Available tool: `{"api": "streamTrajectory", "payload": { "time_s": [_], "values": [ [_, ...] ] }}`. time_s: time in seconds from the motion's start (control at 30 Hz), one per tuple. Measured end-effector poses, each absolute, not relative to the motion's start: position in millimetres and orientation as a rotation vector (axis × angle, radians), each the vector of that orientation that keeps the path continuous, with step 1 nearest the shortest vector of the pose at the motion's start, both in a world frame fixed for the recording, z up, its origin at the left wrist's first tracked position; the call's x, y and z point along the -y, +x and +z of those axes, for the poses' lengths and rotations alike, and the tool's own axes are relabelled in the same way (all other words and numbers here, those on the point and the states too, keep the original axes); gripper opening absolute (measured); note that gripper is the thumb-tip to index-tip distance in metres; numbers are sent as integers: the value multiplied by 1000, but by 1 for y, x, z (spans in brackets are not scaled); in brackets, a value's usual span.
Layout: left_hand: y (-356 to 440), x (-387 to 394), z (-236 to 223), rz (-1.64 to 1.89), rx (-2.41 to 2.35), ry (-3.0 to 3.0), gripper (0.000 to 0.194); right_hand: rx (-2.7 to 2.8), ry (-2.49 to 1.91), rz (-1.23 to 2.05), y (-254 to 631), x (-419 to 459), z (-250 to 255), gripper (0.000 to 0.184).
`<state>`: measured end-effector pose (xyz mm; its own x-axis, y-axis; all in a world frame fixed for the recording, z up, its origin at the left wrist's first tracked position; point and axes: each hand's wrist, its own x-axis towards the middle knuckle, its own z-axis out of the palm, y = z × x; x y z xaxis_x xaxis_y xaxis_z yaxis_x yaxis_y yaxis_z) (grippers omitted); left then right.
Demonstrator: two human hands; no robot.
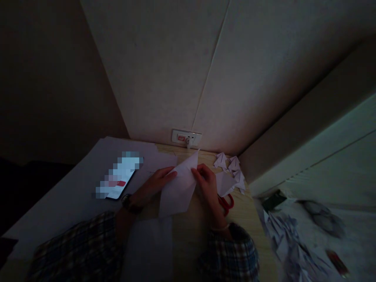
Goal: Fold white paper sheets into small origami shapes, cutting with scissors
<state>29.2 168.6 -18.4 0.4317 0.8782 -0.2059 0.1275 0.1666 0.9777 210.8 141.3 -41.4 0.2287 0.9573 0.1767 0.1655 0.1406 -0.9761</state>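
Observation:
Above the wooden table (188,239) I hold a sheet of white paper (178,192) between both hands. My left hand (158,180) pinches its left edge, thumb on top. My right hand (206,179) grips the right edge with bent fingers, near the pointed upper corner. One slanted edge of the paper suggests a fold, but the dim light hides the creases. A second white sheet (149,246) lies flat on the table below my hands. Just right of my right wrist are red-handled scissors (230,201), their blades out of sight.
Several folded paper shapes (234,163) and a loose paper piece (225,183) lie at the table's right. A lit phone (120,178) rests on large white sheets (73,207) at left. A wall socket (186,138) is behind. More folded papers (284,235) are heaped lower right.

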Motion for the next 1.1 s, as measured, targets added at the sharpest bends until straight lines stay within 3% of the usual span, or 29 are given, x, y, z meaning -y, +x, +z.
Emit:
{"api": "streamTrajectory", "payload": {
  "time_s": [0.37,0.6,0.77,0.9,1.1],
  "values": [
    [29,-163,-16,784,-1073,1279,38,1165,-1240,914,214,-142,-43,18],
    [28,-169,-23,759,-982,1267,49,1134,-1169,948,213,-143,-47,13],
    [30,-170,-26,843,-1055,1291,50,1029,-1180,961,209,-143,-49,31],
    [31,-172,-30,916,-1091,1347,45,1128,-1218,992,211,-145,-48,17],
    [30,-174,-33,906,-1076,1403,42,1203,-1253,984,212,-144,-43,20]
  ]
}}
